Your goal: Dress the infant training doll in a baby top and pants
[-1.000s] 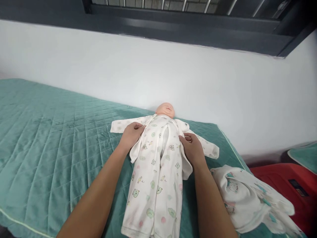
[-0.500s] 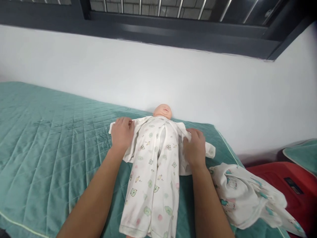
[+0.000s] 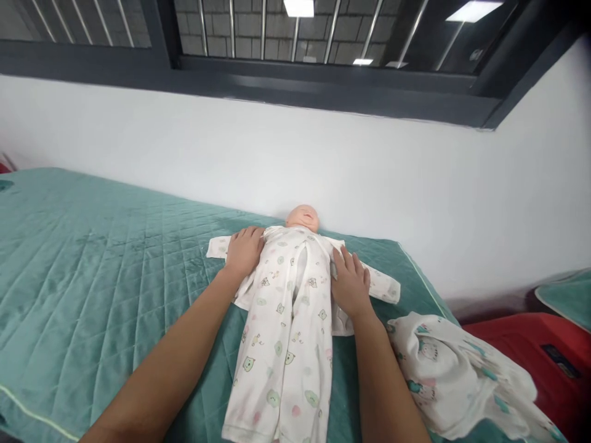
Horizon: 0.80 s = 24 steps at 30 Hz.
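Observation:
A baby doll [image 3: 303,217] lies on its back, its head close to the wall. White baby trousers [image 3: 281,344] printed with green and pink animals are spread over its front, reaching up to the chest. Beneath them a matching white baby top [image 3: 384,285] shows, its sleeves stretched out to both sides. My left hand [image 3: 246,251] rests flat on the top by the left sleeve, fingers extended. On the other side my right hand [image 3: 351,280] lies on the top near the right sleeve, its fingers spread. Neither hand grips the cloth.
A green quilted cover [image 3: 129,271] lies under everything. At the right edge a crumpled white printed cloth [image 3: 462,375] hangs partly over a red case [image 3: 521,344]. A white wall [image 3: 295,154] and a dark window frame [image 3: 323,92] rise behind the doll.
My fingers have straightened out of a curled position, and both hands have moved inward towards the doll's body. More of the right sleeve now shows. The view has tilted up slightly.

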Available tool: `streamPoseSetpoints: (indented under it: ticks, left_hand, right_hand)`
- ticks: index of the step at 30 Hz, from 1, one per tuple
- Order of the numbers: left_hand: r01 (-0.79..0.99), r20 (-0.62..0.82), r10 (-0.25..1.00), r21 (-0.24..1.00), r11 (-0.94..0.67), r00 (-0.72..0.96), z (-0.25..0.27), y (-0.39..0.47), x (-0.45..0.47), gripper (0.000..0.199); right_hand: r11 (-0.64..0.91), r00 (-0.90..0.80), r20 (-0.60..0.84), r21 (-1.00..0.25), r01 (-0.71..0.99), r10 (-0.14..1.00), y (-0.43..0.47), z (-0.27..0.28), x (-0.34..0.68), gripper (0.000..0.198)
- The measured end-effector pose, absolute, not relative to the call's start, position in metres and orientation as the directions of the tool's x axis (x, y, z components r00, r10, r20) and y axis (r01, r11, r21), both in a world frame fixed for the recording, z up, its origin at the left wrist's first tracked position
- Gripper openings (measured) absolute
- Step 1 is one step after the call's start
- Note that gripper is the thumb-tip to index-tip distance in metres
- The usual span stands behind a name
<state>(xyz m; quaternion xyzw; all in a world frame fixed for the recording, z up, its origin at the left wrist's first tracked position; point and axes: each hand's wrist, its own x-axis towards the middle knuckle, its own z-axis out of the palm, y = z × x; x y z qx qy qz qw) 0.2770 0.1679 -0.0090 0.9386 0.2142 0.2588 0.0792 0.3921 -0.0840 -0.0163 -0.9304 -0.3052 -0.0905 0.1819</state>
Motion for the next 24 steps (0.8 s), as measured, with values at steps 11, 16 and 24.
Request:
streamPoseSetpoints:
  ticks: [11, 16, 24]
  left_hand:
    - [0.580, 0.265, 0.683, 0.374, -0.724, 0.681, -0.009, 0.206, 0.271, 0.035]
    - [0.463, 0.416, 0.595, 0.380, -0.801, 0.687, -0.018, 0.206, 0.264, 0.040]
    - [0.078, 0.487, 0.155, 0.175, -0.981, 0.859, -0.024, 0.191, 0.268, 0.059]
  right_hand:
    - [-0.873, 0.926, 0.224, -0.324, 0.365, 0.304, -0.088, -0.017, 0.410, 0.062]
    - [-0.875, 0.934, 0.275, -0.363, 0.320, 0.227, -0.089, -0.019, 0.420, 0.055]
    - [-0.757, 0.728, 0.494, -0.193, 0.624, 0.475, -0.076, -0.004, 0.400, 0.047]
